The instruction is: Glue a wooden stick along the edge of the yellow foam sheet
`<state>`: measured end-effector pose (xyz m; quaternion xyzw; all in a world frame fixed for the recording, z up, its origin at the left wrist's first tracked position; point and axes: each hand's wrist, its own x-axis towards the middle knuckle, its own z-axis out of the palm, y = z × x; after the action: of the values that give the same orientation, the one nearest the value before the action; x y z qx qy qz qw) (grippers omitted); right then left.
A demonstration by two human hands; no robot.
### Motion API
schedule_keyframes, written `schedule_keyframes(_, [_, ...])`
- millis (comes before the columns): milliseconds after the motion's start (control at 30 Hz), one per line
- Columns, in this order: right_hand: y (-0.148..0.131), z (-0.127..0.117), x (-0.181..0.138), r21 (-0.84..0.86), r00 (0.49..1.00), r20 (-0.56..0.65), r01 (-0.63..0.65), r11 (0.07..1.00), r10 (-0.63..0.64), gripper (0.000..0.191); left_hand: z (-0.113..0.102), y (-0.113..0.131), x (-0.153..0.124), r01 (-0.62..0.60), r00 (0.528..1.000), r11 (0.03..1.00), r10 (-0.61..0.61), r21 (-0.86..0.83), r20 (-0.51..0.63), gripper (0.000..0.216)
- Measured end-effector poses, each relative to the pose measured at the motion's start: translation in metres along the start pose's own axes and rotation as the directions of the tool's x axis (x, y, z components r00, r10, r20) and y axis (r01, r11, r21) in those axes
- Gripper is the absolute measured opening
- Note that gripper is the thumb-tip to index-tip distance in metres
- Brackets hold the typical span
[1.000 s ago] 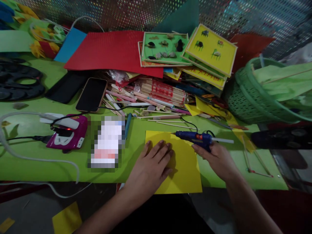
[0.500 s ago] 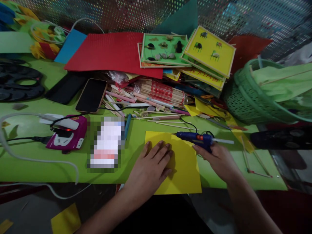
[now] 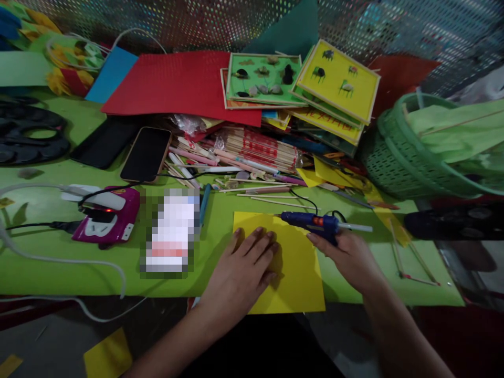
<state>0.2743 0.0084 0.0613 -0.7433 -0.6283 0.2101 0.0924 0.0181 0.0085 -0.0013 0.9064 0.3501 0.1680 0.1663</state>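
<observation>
The left hand (image 3: 240, 268) is laid flat, palm down and fingers spread, on the yellow paper sheet (image 3: 293, 273), which lies at the near edge of the green counter (image 3: 47, 262). The blue glue gun (image 3: 313, 223) is gripped by the right hand (image 3: 348, 257), nozzle pointed left over the sheet's top edge, forearm angled inward.

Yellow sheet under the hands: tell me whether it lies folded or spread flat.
Spread flat. The yellow sheet lies open on the green table with no crease showing; the left hand presses on it.
</observation>
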Motion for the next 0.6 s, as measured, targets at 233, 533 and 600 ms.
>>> schedule_keyframes(233, [0.0083, -0.0045, -0.0037, -0.012, 1.0, -0.019, -0.016, 1.0, 0.016, 0.05, 0.0027, -0.0015, -0.0013, 0.004, 1.0, 1.0, -0.004, -0.001, 0.009, 0.048])
schedule_keyframes(533, [0.0019, -0.0028, -0.0021, -0.009, 1.0, -0.013, -0.015, 1.0, 0.015, 0.05, 0.0015, -0.0016, -0.0008, 0.007, 1.0, 1.0, -0.007, 0.009, 0.013, 0.047])
schedule_keyframes(600, [0.0054, -0.0043, -0.0036, -0.004, 0.999, -0.01, -0.041, 0.999, 0.041, 0.051, 0.0015, -0.0021, -0.001, 0.003, 1.0, 1.0, -0.004, 0.011, 0.014, 0.047])
